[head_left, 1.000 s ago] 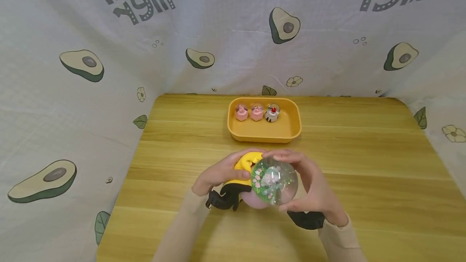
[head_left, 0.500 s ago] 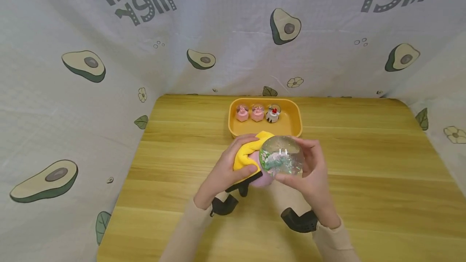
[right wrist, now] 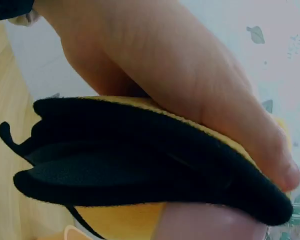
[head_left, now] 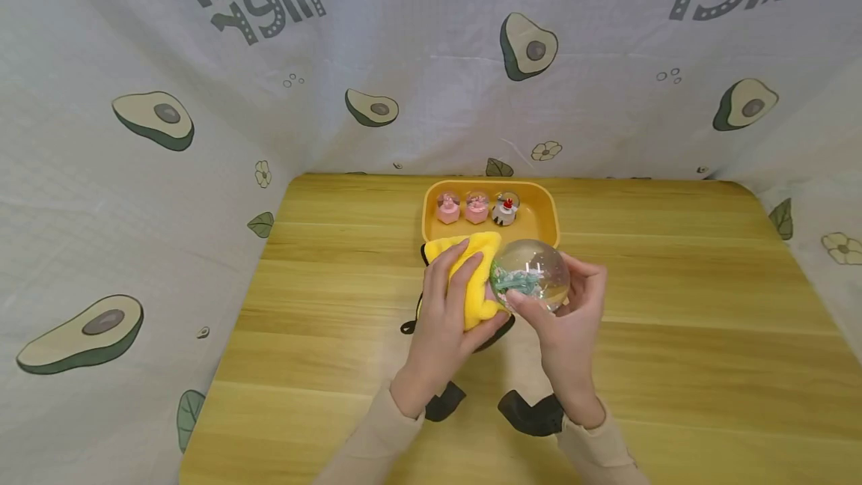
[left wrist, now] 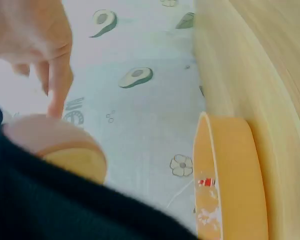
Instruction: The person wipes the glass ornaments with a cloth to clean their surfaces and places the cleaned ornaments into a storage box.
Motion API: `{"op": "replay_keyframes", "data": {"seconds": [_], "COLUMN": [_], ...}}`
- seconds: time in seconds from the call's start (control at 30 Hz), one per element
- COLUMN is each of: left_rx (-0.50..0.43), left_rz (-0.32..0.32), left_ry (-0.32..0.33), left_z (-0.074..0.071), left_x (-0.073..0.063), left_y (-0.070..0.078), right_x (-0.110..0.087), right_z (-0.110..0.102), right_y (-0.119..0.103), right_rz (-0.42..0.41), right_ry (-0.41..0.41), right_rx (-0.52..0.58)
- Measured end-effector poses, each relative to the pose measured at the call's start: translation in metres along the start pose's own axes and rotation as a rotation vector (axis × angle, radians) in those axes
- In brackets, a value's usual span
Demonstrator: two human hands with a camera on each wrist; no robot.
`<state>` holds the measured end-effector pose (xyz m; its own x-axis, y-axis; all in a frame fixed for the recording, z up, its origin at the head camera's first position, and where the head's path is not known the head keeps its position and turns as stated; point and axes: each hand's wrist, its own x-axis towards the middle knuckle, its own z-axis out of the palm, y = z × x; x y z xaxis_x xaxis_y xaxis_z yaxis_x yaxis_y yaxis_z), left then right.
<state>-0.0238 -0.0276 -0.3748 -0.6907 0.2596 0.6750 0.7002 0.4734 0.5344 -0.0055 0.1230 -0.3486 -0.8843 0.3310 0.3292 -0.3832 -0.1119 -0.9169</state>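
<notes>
A snow globe, clear with pink and green decoration inside, is held tilted on its side above the table. My right hand grips its glass, thumb in front. On its base side, my left hand holds a yellow cloth with black trim, wrapped against the base. From the right wrist view, the cloth's black side lies over the pale pink base, with my left thumb bent along its edge. The left wrist view shows my right hand at upper left, touching the rounded pinkish base.
A yellow-orange tray stands just behind the hands on the wooden table. Inside it is a row of three small globes: two pink ones and a white one with a red top. An avocado-print curtain encloses the table.
Both hands have lifted the globe and cloth up and right, close to the tray's front. My left hand has turned over so its back faces up, and the cloth now covers more of the base.
</notes>
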Motion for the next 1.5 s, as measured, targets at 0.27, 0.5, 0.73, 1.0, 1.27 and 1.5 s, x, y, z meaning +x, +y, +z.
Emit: {"op": "replay_keyframes", "data": {"seconds": [0.27, 0.5, 0.73, 1.0, 1.27, 1.5], "left_rx": [-0.490, -0.885, -1.090, -1.006, -0.889, -0.806], "left_rz": [-0.256, -0.448, -0.509, -0.408, -0.319, -0.216], "left_ry": [-0.171, -0.259, -0.206, -0.089, 0.005, -0.020], "left_z": [-0.018, -0.022, -0.018, -0.009, -0.012, -0.020], "left_x": [0.006, 0.004, -0.004, -0.005, -0.006, -0.002], "left_y": [-0.021, -0.034, -0.036, -0.023, -0.012, -0.013], "right_x": [0.004, 0.012, 0.015, 0.012, 0.013, 0.011], "right_z": [-0.009, -0.017, -0.016, -0.011, -0.013, -0.019], "right_y": [0.005, 0.014, 0.018, 0.013, 0.013, 0.010], "right_rz": [-0.053, -0.198, -0.185, -0.078, -0.072, 0.038], "right_ry": [-0.186, -0.415, -0.437, -0.288, -0.393, -0.403], "right_rx": [0.054, 0.199, 0.413, 0.602, 0.533, 0.371]}}
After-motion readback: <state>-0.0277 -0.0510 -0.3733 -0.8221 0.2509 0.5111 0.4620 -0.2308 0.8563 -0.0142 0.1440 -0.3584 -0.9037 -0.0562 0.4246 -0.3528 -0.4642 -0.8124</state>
